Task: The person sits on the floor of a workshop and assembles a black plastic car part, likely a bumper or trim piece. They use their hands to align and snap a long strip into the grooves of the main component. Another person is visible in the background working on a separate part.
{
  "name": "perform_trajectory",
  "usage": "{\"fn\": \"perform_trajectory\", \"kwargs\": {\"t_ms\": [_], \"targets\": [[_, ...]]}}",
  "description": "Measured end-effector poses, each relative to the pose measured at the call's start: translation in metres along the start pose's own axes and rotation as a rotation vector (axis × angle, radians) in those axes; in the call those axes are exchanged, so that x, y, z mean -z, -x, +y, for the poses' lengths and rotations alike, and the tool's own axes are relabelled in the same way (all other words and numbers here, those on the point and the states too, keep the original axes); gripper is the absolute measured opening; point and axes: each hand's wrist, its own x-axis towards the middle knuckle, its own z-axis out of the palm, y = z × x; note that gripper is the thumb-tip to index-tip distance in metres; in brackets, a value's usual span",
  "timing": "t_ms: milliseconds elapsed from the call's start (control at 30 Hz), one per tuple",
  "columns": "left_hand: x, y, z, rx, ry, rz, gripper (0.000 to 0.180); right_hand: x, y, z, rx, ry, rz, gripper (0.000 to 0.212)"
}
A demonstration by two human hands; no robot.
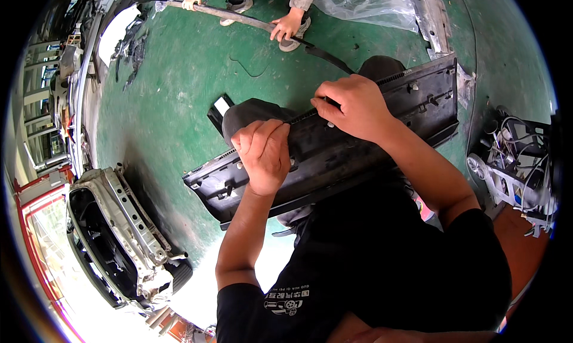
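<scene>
Across my lap lies a long black plastic trim panel (346, 155), its hollow ribbed inner side up, with clips and brackets at both ends. A toothed strip runs along its far edge. My left hand (261, 155) is closed at that far edge, left of the middle, fingertips curled over it. Farther right, my right hand (353, 107) pinches the same edge between thumb and bent fingers. Whatever sits under the fingertips of either hand is hidden. A small pale clip (331, 125) shows just below my right hand.
Beyond my knees, a co-worker's hands (286, 25) hold a long dark strip (230, 14) above the green floor. Clear plastic sheeting (370, 6) lies at the far right. A cut car-body section (119, 235) stands left; a wheeled machine with cables (516, 164) stands right.
</scene>
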Motion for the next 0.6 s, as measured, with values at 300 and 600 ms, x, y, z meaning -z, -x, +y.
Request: {"fn": "perform_trajectory", "kwargs": {"t_ms": [300,600], "targets": [[0.015,-0.028,-0.01,0.063,0.168,-0.27,0.022,0.001,0.0,-0.001,0.008,0.025,0.006,0.02],[0.009,-0.016,-0.016,-0.076,0.144,-0.136,0.031,-0.002,0.001,0.0,-0.01,0.04,-0.004,0.022]]}}
